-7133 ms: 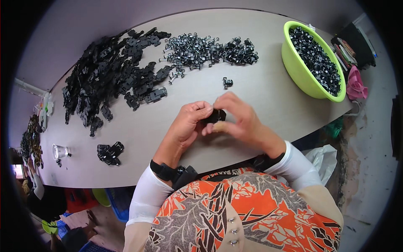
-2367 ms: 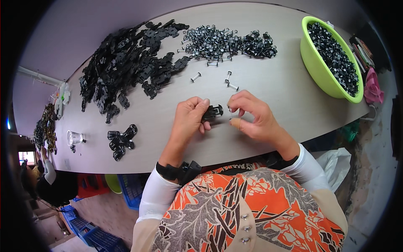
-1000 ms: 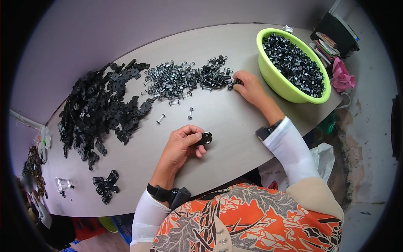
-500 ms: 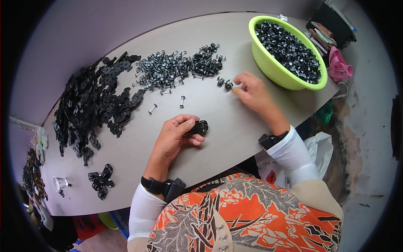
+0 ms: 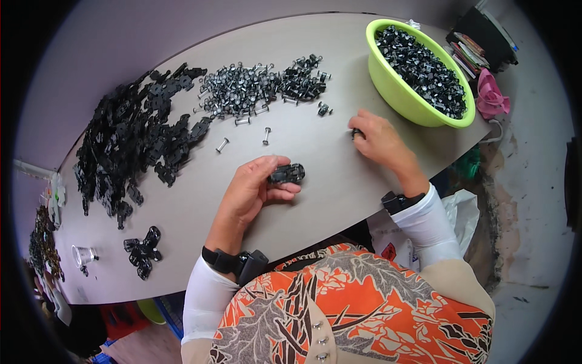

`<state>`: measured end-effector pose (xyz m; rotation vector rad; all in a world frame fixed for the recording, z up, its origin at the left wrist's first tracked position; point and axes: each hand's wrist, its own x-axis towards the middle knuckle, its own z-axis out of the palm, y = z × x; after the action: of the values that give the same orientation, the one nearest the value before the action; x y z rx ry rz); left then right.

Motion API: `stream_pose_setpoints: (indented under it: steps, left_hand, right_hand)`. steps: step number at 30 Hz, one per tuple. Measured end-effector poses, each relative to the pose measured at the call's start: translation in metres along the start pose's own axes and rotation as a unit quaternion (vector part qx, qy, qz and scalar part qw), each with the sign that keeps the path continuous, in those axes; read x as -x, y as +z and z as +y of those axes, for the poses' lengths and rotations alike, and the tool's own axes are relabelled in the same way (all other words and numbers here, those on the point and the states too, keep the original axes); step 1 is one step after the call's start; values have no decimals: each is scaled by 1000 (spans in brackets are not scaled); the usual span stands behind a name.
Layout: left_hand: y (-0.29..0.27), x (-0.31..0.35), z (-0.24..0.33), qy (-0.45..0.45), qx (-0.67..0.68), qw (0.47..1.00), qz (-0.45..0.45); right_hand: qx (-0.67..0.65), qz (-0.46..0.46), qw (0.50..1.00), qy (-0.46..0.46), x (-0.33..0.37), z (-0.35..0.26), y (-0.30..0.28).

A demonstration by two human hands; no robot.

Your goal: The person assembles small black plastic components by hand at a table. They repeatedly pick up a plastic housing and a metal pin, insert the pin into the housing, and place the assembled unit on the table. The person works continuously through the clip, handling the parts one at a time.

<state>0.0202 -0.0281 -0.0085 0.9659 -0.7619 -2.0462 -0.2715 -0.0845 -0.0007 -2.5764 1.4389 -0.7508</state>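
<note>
My left hand (image 5: pixel 251 188) is closed round a black toy car body (image 5: pixel 287 174), held just above the table between thumb and fingers. Off to the right, my right hand (image 5: pixel 383 141) pinches a small black wheel set (image 5: pixel 357 132), mostly covered by the fingers. Another small wheel set (image 5: pixel 325 109) lies alone to the left of that hand. Two loose metal axles with dark ends, a near-left axle (image 5: pixel 222 145) and a second axle (image 5: pixel 267 136), rest beyond my left hand.
A heap of black plastic parts (image 5: pixel 130 139) spreads over the table's left. Behind are a pile of axles (image 5: pixel 236 91) and some black wheel sets (image 5: pixel 303 82). A green basin (image 5: pixel 388 88) full of wheel parts stands back right. Finished-looking black cars (image 5: pixel 143 250) and a clear cup (image 5: pixel 82 255) sit near left.
My right hand has taken one of the two wheel sets off the table and drawn back slightly toward me. My left hand still holds the car body, now turned a little.
</note>
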Motion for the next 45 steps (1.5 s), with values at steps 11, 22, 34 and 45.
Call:
stream_pose_setpoints:
  steps: [11, 22, 34, 45]
  left_hand:
    - [-1, 4, -7, -27, 135, 983, -119]
    - [-5, 7, -14, -14, 143, 985, -100]
    - [2, 30, -11, 30, 24, 999, -32]
    - [-18, 97, -27, 153, -146, 944, 254]
  right_hand:
    - [-303, 5, 950, -75, 2, -117, 19]
    - [-230, -23, 968, -99, 4, -123, 18]
    - [-241, -35, 966, -85, 8, -137, 20]
    - [-380, -151, 904, -125, -6, -173, 28]
